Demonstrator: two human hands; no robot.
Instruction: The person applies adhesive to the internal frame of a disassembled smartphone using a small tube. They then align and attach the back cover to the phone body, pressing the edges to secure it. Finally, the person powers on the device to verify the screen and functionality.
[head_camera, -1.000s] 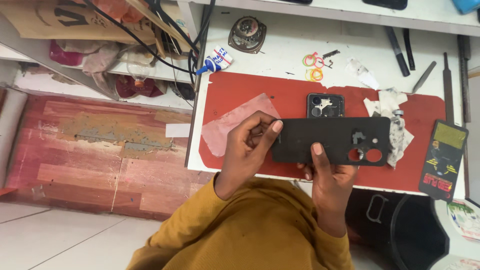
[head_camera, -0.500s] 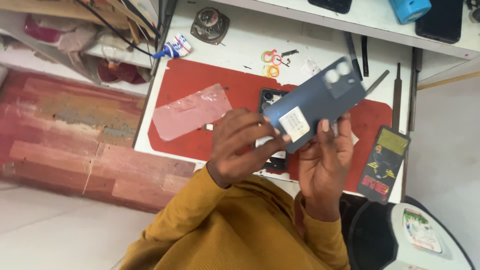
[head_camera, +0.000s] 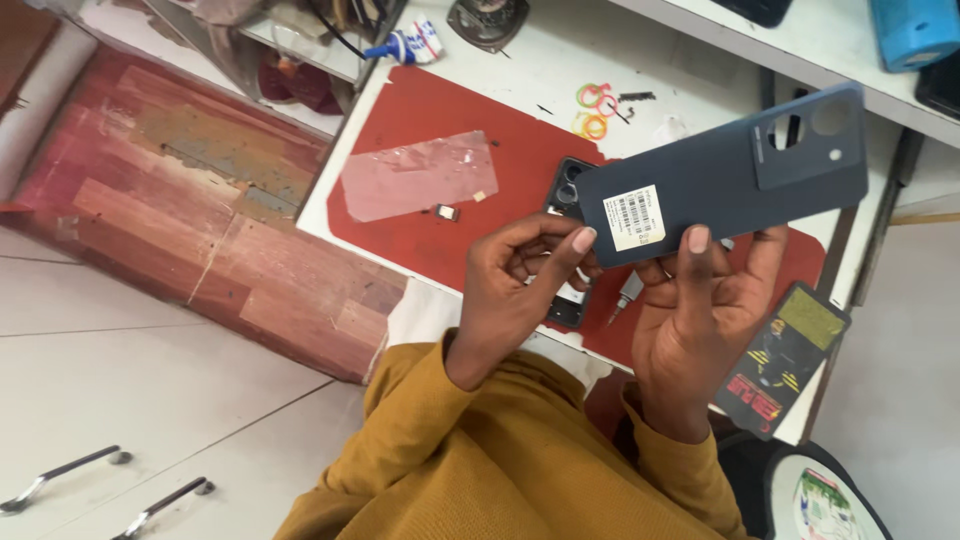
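Up above the desk (head_camera: 520, 80), both hands hold a dark blue phone back cover (head_camera: 730, 175), its outer side toward the camera, tilted so the end with the camera cutouts points up and to the right. Right hand (head_camera: 705, 320) is cupped under the cover's lower edge, thumb pressed flat on its face just beside a white barcode sticker (head_camera: 633, 217), fingers behind it. Left hand (head_camera: 520, 285) is curled, fingers half closed, with the thumb tip touching the cover's lower left corner near that sticker. Directly beneath the cover, on a red work mat (head_camera: 430, 110), lies the opened phone body (head_camera: 568, 190), mostly hidden by the cover and the left hand. Farther left on the mat rests a clear plastic film (head_camera: 420, 175). Coloured rubber bands (head_camera: 595, 110) sit on the white desk above the mat, and a black-and-yellow flat package (head_camera: 785, 355) lies at the mat's right end.
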